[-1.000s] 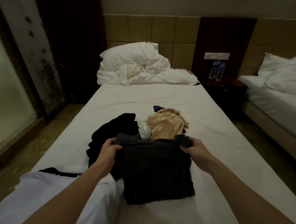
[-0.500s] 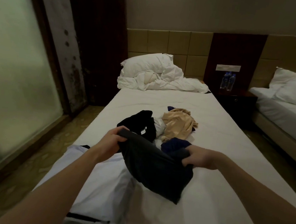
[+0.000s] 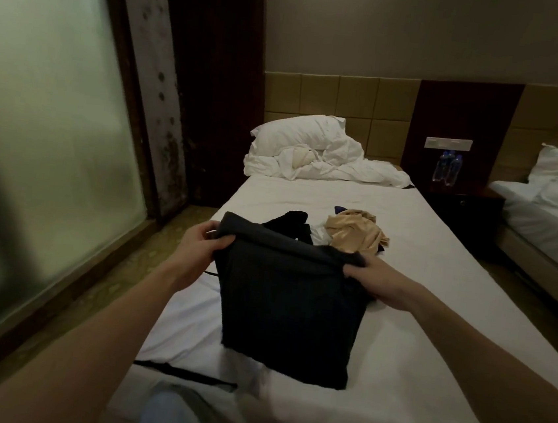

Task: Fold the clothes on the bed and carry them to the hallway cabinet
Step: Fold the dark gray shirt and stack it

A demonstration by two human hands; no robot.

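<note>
My left hand and right hand each pinched a top corner of the dark folded garment, a firm grip on both sides, holding it up with its lower edge touching the bed. Beyond it lay a black garment beside a beige garment, with pillows at the headboard.

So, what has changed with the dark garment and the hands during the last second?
Both hands, left hand and right hand, lifted the dark garment off the bed by its top edge; it now hangs between them, shifted slightly left. Neither hand let go. The beige garment, the black clothes and the pillow stayed where they were.
</note>
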